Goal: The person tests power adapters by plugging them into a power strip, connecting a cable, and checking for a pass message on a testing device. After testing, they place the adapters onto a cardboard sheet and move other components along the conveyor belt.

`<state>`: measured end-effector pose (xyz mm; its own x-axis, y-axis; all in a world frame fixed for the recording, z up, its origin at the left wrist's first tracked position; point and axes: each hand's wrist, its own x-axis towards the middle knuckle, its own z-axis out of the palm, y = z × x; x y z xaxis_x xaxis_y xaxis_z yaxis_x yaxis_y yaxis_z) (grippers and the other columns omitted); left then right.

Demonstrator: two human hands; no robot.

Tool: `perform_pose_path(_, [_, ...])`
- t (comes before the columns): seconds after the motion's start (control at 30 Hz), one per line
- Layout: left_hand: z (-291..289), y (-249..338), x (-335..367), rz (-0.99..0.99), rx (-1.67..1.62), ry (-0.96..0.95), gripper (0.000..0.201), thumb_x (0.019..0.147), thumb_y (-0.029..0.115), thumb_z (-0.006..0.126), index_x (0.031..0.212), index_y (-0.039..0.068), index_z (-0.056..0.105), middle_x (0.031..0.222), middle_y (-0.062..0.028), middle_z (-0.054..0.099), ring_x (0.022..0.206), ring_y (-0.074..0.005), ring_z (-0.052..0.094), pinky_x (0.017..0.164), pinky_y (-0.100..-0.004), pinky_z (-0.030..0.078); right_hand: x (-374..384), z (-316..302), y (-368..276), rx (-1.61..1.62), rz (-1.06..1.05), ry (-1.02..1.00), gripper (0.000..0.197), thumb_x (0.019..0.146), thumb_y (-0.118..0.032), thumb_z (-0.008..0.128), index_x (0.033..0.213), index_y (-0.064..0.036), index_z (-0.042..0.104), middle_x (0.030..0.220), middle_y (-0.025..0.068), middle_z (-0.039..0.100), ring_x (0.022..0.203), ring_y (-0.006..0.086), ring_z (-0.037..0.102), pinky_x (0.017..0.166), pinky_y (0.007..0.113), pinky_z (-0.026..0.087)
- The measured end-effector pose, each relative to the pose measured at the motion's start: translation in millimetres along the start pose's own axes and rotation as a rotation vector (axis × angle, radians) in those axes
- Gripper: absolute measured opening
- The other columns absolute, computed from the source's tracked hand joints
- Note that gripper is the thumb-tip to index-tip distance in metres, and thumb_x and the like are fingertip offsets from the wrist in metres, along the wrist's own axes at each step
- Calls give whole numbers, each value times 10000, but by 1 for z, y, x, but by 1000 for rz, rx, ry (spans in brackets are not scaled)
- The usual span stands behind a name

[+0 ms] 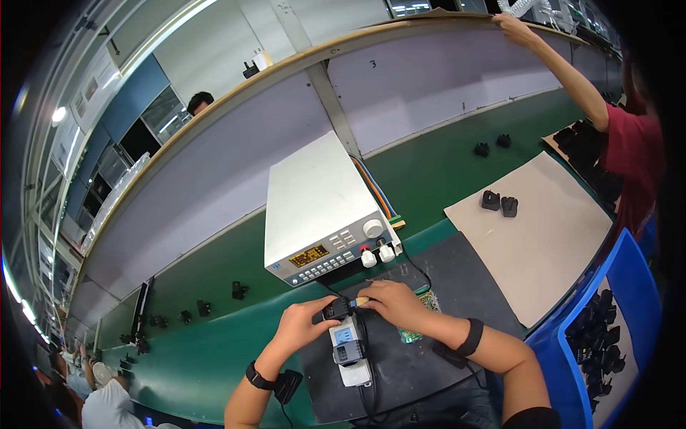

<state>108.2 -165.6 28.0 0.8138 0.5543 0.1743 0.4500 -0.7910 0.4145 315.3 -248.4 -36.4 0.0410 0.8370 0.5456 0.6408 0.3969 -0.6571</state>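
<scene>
My left hand (303,323) is closed on a small black power adapter (334,309) at the upper end of a white power strip (355,375). From the other side my right hand (397,304) pinches a USB plug (361,302) at the adapter's edge. Whether the plug is fully inserted I cannot tell. Lower on the strip sits a second, grey-black block (349,352), below a blue socket face (344,335). A green circuit board (410,335) lies partly under my right forearm.
A white bench instrument (318,204) with a lit display stands just beyond my hands. Two black adapters (499,204) rest on a beige sheet (532,250) to the right. A blue bin (564,350) holds several more. Another person's arm (568,71) reaches to the shelf.
</scene>
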Motion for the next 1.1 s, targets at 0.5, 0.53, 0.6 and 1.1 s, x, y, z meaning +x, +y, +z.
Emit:
perform_pose_path(0.5, [-15, 42, -20, 272, 296, 221, 700, 627, 242, 795, 1229, 23, 513, 1135, -144, 607, 1014, -316, 592, 844, -388, 462, -8, -49, -22, -186, -167, -46, 216, 801, -221, 652, 959, -74, 647, 879, 63, 623, 889, 246, 576, 760, 357, 466])
perform_pose_path(0.53, [-18, 53, -34, 297, 385, 209, 740, 612, 266, 802, 1240, 24, 496, 1147, -141, 597, 1025, -316, 582, 843, -398, 456, -16, -62, -27, -191, -163, -39, 216, 801, -221, 652, 959, -74, 647, 879, 63, 623, 889, 246, 576, 760, 357, 466])
perform_pose_path(0.6, [-8, 61, -50, 311, 408, 64, 718, 601, 345, 812, 1188, 43, 531, 998, -122, 636, 899, -269, 624, 734, -352, 481, -28, -93, -35, -91, 51, -160, 251, 792, -215, 664, 997, -74, 626, 924, 64, 625, 901, 240, 572, 774, 352, 460])
perform_pose_path(1.1, [-71, -1, -34, -143, 257, 169, 415, 480, 298, 821, 769, 38, 674, 645, -88, 636, 594, -231, 630, 582, -315, 487, 34, -204, 205, -1078, 858, -182, 383, 831, -98, 505, 1212, -131, 531, 1167, 179, 537, 1161, 318, 487, 1019, 632, 234])
